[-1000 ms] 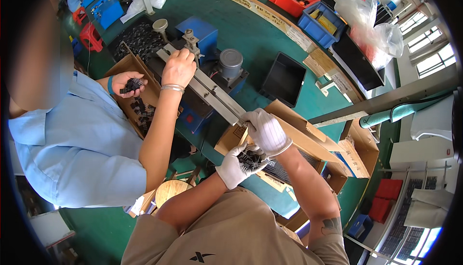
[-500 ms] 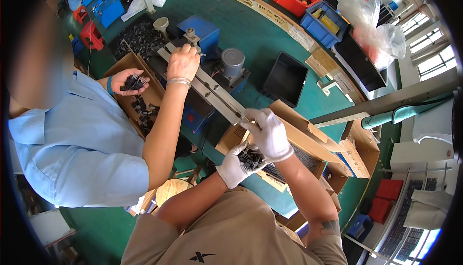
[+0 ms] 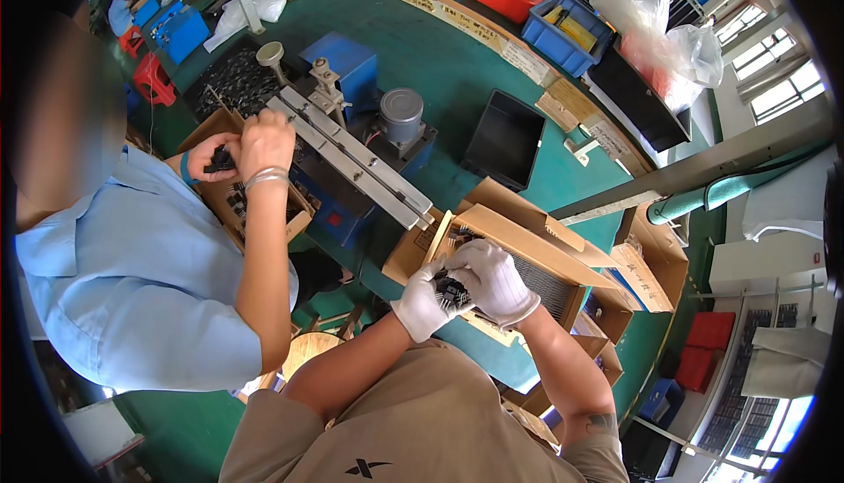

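My left hand [image 3: 422, 305], in a white glove, cups a handful of small black components with metal pins [image 3: 452, 290]. Over that handful, my right hand [image 3: 497, 283], also gloved, has its fingers curled against the components; its fingertips are partly hidden. Just beyond my hands is the lower end of a long metal rail [image 3: 374, 175]. An open cardboard box [image 3: 567, 309] beside my right hand holds rows of dark parts and some loose components. To my left, a co-worker's two hands [image 3: 266, 142] meet around similar black components.
A blue machine [image 3: 345, 65] with a grey cylindrical motor [image 3: 401, 116] stands behind the rail. An empty black tray [image 3: 505, 138] lies on the green table. Another cardboard box [image 3: 301, 222] sits before the co-worker. Red and blue bins [image 3: 567, 36] stand at the back.
My right hand has come down from the rail's end to the components in my left hand. The co-worker's hand has left the rail for their other hand. The view has shifted slightly.
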A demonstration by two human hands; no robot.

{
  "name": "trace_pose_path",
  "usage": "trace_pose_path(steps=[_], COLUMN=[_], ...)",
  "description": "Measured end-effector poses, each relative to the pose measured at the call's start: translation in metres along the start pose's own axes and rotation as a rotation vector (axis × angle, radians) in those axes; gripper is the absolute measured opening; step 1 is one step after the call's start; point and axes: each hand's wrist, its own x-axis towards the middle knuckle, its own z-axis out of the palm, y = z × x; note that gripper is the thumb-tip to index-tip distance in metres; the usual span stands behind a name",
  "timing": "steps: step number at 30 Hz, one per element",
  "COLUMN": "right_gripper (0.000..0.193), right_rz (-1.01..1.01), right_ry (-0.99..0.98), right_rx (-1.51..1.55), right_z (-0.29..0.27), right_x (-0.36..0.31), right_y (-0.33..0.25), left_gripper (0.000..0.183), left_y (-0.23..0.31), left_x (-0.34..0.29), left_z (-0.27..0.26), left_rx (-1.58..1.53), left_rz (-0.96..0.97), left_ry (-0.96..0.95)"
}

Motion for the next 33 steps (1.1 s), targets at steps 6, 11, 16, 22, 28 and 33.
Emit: trace_pose_path(steps=[6, 11, 16, 22, 28, 33], right_gripper=[0.012, 0.018, 0.024, 0.029, 0.021, 0.022], right_rz=[0.02, -0.178, -0.024, 0.031, 0.281, 0.601], right_ry=[0.068, 0.136, 0.199, -0.026, 0.001, 0.039], right_rx=[-0.154, -0.128, 0.123, -0.295, 0.253, 0.664], right_z=[-0.005, -0.011, -0.009, -0.001, -0.001, -0.006], right_x=[-0.013, -0.026, -0.024, -0.009, -0.012, -0.015], right_y=[-0.013, -0.023, 0.006, -0.016, -0.009, 0.004], left_gripper=[0.035, 0.037, 0.039, 0.034, 0.034, 0.033], left_y=[-0.005, -0.001, -0.006, -0.007, -0.003, -0.005], left_x=[0.009, 0.005, 0.016, 0.013, 0.011, 0.005], left_z=[-0.004, 0.009, -0.008, -0.007, -0.002, 0.012], left_rx=[-0.064, -0.054, -0.029, -0.003, -0.008, 0.028], left_rz=[-0.061, -0.115, -0.066, -0.025, -0.028, -0.032], left_ry=[-0.016, -0.081, -0.064, -0.026, -0.036, -0.05])
